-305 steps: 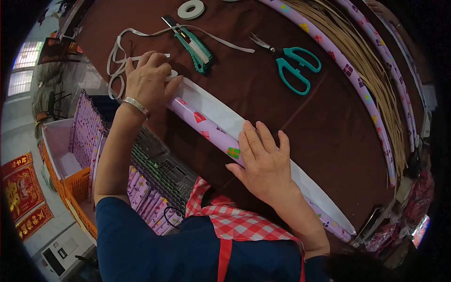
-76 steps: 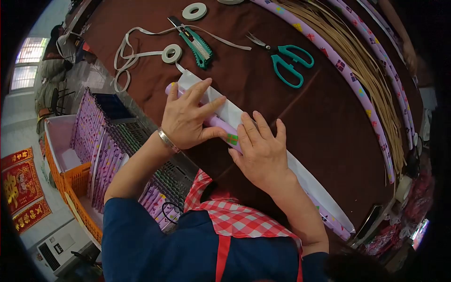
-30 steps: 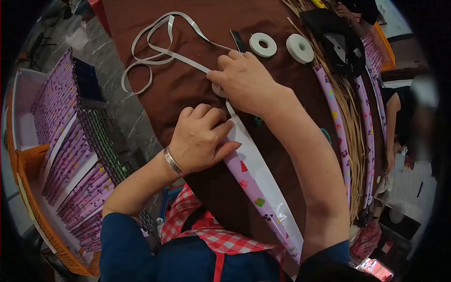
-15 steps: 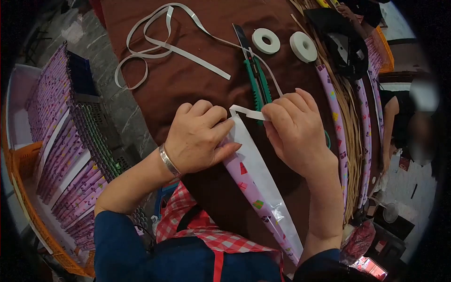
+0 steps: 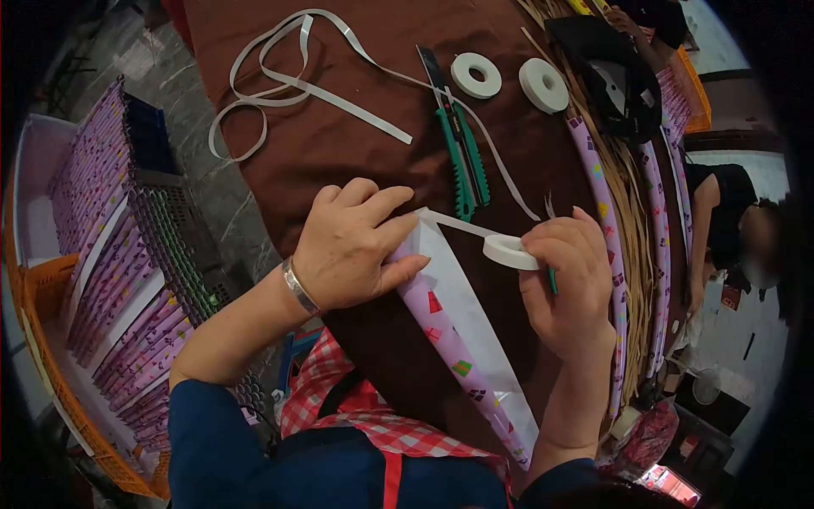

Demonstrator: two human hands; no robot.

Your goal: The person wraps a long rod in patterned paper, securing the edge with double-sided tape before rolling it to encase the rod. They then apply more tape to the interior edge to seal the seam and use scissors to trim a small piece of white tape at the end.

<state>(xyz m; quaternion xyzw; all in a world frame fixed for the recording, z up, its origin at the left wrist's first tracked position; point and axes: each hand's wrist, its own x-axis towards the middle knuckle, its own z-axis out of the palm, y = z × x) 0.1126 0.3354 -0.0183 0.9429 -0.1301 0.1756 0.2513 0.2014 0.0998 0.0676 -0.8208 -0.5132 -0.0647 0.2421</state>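
My left hand (image 5: 352, 246) closes round the upper end of a long strip wrapped in lilac patterned paper (image 5: 462, 365), whose loose white flap (image 5: 466, 305) lies open along its right side. The strip runs diagonally down towards my apron. In my right hand (image 5: 572, 276) is a small roll of white tape (image 5: 510, 252), pinched between thumb and fingers. A length of tape stretches from the roll to the flap's top corner, near my left fingertips. Thin metal tips (image 5: 549, 206) and a bit of green show beside my right hand, the rest hidden.
A green box cutter (image 5: 465, 157) with its blade out lies ahead, near two white tape rolls (image 5: 476, 76) and a curled white band (image 5: 356, 110). Wrapped strips (image 5: 606, 195) and brown strips stand right. Crates of lilac pieces (image 5: 127, 314) are left; another person (image 5: 721, 187) is far right.
My right hand has moved right and slightly down, drawing out more tape, and the roll now shows in its fingers. My left hand stays on the wrapped strip.
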